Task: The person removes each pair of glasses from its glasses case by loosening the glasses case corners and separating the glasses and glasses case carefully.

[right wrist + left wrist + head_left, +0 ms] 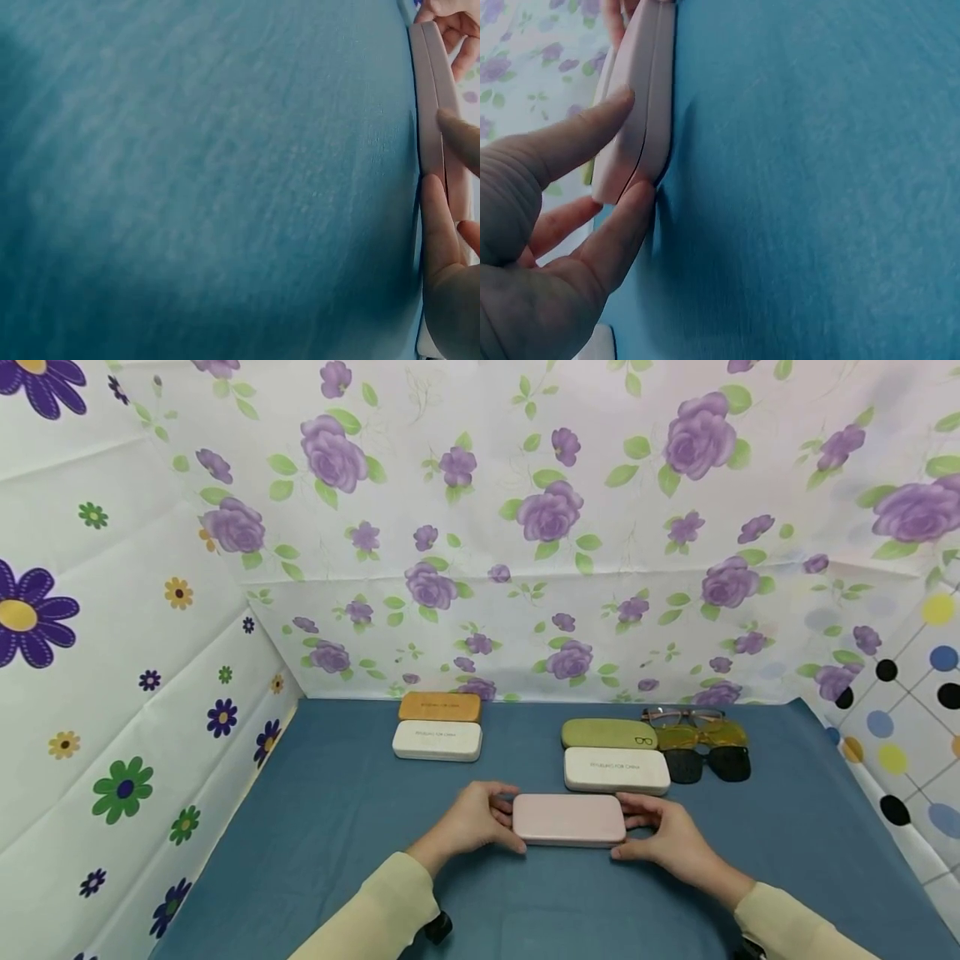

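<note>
Pink case [568, 819]: flat on blue cloth [337, 810], lid shut, seemingly not yet opened. My left hand [468, 822] and right hand [671, 839] pinch its two ends, thumbs at the seam. Four other cases [437, 740] lie behind.

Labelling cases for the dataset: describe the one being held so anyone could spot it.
On the blue cloth-covered table, look to the near edge, in front of two groups of cases. The closed pale pink hard glasses case lies flat between the left hand and right hand, the only pink, unprinted one.
</note>
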Demonstrator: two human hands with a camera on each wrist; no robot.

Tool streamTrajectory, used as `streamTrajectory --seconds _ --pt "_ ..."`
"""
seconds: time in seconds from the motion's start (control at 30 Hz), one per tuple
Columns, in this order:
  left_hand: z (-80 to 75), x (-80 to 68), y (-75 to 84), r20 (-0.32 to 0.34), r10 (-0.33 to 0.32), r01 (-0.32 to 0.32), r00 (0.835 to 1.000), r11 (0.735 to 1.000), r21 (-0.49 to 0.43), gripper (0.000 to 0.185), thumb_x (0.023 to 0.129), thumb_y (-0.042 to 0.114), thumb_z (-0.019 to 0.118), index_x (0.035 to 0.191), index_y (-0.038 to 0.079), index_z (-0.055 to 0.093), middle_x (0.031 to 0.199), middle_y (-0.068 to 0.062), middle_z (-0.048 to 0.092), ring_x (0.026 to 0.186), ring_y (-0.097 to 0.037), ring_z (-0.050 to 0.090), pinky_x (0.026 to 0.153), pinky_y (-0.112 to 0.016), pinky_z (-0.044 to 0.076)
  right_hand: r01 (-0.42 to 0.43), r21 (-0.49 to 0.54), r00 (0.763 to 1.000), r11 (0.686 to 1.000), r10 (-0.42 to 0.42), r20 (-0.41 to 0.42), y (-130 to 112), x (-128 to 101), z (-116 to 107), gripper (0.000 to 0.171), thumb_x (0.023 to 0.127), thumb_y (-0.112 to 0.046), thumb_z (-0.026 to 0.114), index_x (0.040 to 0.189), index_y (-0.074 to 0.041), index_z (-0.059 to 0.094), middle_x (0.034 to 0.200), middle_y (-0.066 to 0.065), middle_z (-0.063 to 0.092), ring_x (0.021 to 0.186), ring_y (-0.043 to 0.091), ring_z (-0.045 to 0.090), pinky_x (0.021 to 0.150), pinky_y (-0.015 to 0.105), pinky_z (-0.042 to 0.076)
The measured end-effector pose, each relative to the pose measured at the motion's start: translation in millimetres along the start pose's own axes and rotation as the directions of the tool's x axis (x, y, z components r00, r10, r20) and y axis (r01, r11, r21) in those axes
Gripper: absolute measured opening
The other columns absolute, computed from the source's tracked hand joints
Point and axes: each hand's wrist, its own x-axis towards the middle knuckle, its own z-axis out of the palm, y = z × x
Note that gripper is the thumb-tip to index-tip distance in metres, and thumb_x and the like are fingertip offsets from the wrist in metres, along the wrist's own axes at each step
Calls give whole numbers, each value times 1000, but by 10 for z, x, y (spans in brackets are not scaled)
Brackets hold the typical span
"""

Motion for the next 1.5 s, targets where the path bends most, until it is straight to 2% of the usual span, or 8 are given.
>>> streamTrajectory --seconds 0.27,0.47,0.6,0.8,1.0,1.17,1.37,1.5 --pt "132 26 39 -111 -6 23 994 988 153 81 52 13 92 125 10 58 99 0 63 78 -12 61 65 -26 54 20 -103 998 994 -26 -56 -17 40 34 80 55 -20 90 128 -13 57 113 7 65 86 14 65 67 24 54" --pt "175 26 54 -153 51 -12 987 970 243 78 52 8 91 124 6 60 95 0 65 77 -11 61 63 -24 53 -16 -103 996 995 6 -94 -72 11 76 78 52 -22 91 124 -14 61 111 6 66 84 14 65 66 23 54" --pt "119 18 77 -165 93 -46 982 962 270 76 52 4 90 123 4 60 95 -2 67 76 -10 61 60 -22 51 -6 -84 994 996 -3 -110 -165 3 89 78 52 -23 91 123 -17 61 114 6 66 84 14 66 64 25 54" --pt "-49 53 196 -190 113 -63 975 966 250 78 55 -1 88 127 3 57 99 -4 67 79 -10 63 62 -22 53 63 -125 988 990 -79 -133 -368 81 59 79 54 -25 91 126 -18 59 118 5 64 85 15 66 61 26 54" --pt "-216 166 370 -198 121 -71 973 967 243 79 58 -2 86 130 4 55 106 -6 66 84 -12 64 64 -23 55 85 -127 987 988 -101 -123 -578 215 -22 79 60 -23 88 131 -17 55 121 5 62 91 18 65 62 27 55" --pt "-341 331 501 -217 145 -83 965 959 272 78 60 -2 85 131 6 54 108 -7 66 86 -14 65 66 -24 55 89 -123 984 988 -107 -141 -738 375 -106 74 62 -20 87 130 -20 56 123 6 60 94 21 65 64 30 57" --pt "-457 573 514 -245 180 -95 953 942 323 77 63 -5 82 133 8 52 114 -9 66 87 -16 66 66 -25 56 117 -158 977 980 -142 -157 -849 624 -128 72 67 -15 85 132 -18 54 122 6 61 93 21 66 64 30 57" --pt "-518 715 490 -273 167 -63 948 933 354 80 62 -4 83 134 8 51 115 -8 65 88 -16 65 70 -26 56 130 -196 972 972 -164 -170 -887 789 -104 74 67 -12 84 134 -13 52 120 8 62 92 20 68 65 29 57"
